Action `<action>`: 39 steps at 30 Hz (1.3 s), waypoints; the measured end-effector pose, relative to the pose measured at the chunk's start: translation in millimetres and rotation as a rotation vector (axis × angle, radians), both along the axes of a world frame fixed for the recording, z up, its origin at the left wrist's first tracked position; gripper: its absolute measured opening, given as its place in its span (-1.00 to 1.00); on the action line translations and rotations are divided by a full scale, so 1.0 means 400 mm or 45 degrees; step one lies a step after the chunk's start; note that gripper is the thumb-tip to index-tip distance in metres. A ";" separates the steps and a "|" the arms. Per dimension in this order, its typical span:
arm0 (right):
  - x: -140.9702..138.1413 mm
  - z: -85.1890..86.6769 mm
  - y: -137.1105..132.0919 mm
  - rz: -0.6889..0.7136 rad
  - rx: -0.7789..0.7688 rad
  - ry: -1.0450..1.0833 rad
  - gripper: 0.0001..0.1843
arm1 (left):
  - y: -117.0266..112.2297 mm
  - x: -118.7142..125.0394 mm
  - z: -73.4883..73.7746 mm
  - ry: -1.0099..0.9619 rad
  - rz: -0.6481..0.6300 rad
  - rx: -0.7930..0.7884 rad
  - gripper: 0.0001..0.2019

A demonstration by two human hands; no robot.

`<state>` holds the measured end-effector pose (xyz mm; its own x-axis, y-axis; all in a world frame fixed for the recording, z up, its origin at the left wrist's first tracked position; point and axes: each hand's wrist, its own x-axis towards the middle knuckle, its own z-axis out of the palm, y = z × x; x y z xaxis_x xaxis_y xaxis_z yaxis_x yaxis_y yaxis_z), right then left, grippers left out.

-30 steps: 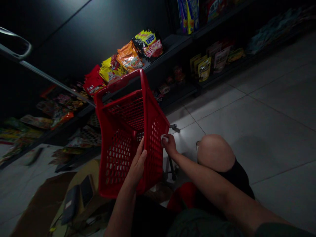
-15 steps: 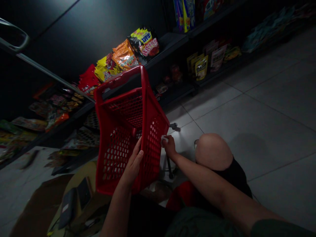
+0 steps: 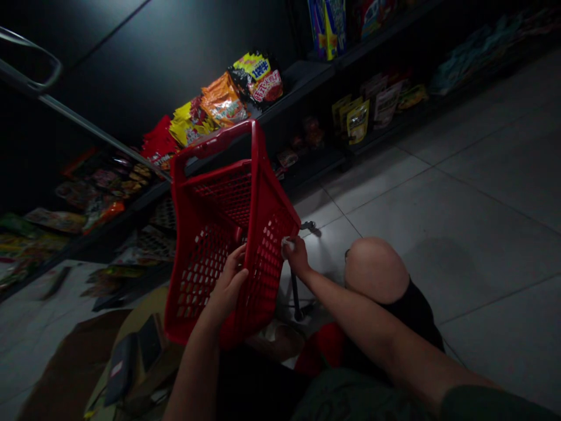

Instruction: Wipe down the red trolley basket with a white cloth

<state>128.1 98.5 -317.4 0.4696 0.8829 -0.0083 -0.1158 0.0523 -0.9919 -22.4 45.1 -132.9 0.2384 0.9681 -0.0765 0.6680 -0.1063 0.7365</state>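
A red plastic shopping basket with perforated walls and a tall handle stands tilted in front of me. My left hand grips its near rim, the fingers reaching inside and the thumb along the edge. At the outer face of the right-hand wall, my right hand pinches a crumpled white wad, like a tissue or cloth. The wad appears to touch the wall, low near the basket's far corner. A grey wheel sticks out beyond that corner. The basket's floor is partly hidden.
Dark shelves carry orange snack bags and yellow pouches. A metal rod slants in from the left. My bent knee is at the right. A dark phone-like object lies on a brownish surface at lower left.
The basket's near end has shifted slightly left and tipped, with my left hand moving along with it. My right hand and the white wad have moved slightly left and up along the wall.
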 end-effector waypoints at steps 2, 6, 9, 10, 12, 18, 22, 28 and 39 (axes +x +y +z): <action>-0.012 0.053 0.005 0.018 0.098 -0.010 -0.78 | 0.029 0.034 0.018 0.177 0.042 0.086 -0.44; -0.025 0.190 0.012 0.239 0.538 -0.156 -0.71 | 0.071 0.108 0.024 0.342 0.155 0.223 -0.49; -0.012 0.140 0.014 0.212 0.467 -0.147 -0.73 | 0.078 0.129 0.014 0.349 0.218 0.224 -0.49; -0.006 0.097 0.014 0.154 0.329 -0.100 -0.75 | 0.079 0.129 0.011 0.369 0.225 0.222 -0.50; -0.001 0.017 0.009 0.056 0.046 -0.008 -0.78 | 0.078 0.125 0.010 0.416 0.223 0.226 -0.50; -0.029 0.140 -0.002 0.130 0.162 0.033 -0.74 | 0.069 0.111 0.024 0.539 0.213 0.230 -0.49; -0.027 0.252 -0.003 0.303 0.542 -0.065 -0.72 | 0.059 0.106 0.023 0.542 0.195 0.234 -0.48; -0.011 0.037 0.021 -0.020 -0.148 0.121 -0.76 | 0.054 0.105 0.016 0.601 0.233 0.227 -0.46; -0.005 0.192 0.025 0.103 0.244 0.058 -0.39 | 0.048 0.102 0.015 0.596 0.219 0.239 -0.47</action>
